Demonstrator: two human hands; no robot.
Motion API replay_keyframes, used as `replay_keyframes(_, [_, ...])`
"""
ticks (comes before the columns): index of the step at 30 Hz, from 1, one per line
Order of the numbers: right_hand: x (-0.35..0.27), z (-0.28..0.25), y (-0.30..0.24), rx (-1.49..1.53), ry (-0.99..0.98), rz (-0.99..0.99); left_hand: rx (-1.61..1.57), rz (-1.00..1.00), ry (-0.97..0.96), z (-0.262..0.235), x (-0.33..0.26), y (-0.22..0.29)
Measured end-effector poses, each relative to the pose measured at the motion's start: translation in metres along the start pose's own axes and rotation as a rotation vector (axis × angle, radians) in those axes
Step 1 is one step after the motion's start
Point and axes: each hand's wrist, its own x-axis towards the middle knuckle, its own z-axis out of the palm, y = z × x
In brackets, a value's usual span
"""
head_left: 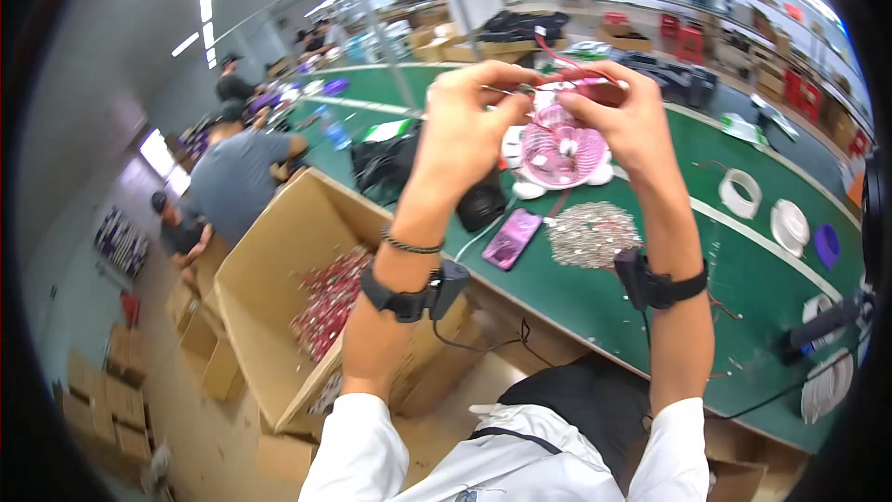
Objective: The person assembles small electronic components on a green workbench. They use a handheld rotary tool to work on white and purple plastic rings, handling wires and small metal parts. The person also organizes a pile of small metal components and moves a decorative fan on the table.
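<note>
My left hand (469, 125) and my right hand (624, 112) are raised over the green bench, fingers pinched and facing each other. Thin red wires (569, 63) run at my fingertips, one looping up to a small white connector (541, 31). My right fingers grip the wire; a tiny part between my left fingers is too small to make out. Just beyond and below sits a pink fan housing (563, 151) with a round grille and white feet, partly hidden by my hands. A pink phone (512, 239) and a pile of small wired parts (595, 234) lie nearer me.
An open cardboard box (269, 316) holding red wired parts stands at my left, against the bench (688, 316). Black bags (386, 167) lie behind it. White rings (741, 191) and a purple ring (827, 244) rest at right. Several people (243, 172) sit at far left.
</note>
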Motion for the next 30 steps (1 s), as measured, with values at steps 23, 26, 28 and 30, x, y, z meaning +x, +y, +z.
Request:
replay_keyframes(23, [-0.205,-0.073,0.047,-0.542,0.157,0.412,0.334,-0.033,-0.467,0.099,-0.155,-0.067])
replay_keyframes(26, [-0.218,-0.148,0.057,-0.855,0.257,0.609,0.472,0.110,-0.586,0.158,-0.115,-0.128])
replay_keyframes(28, [-0.223,-0.173,0.084,-0.983,0.204,0.597,0.482,0.175,-0.635,0.181,-0.090,-0.161])
replay_keyframes(30, [-0.218,-0.186,0.112,-1.079,0.112,0.673,0.496,0.234,-0.673,0.191,-0.069,-0.187])
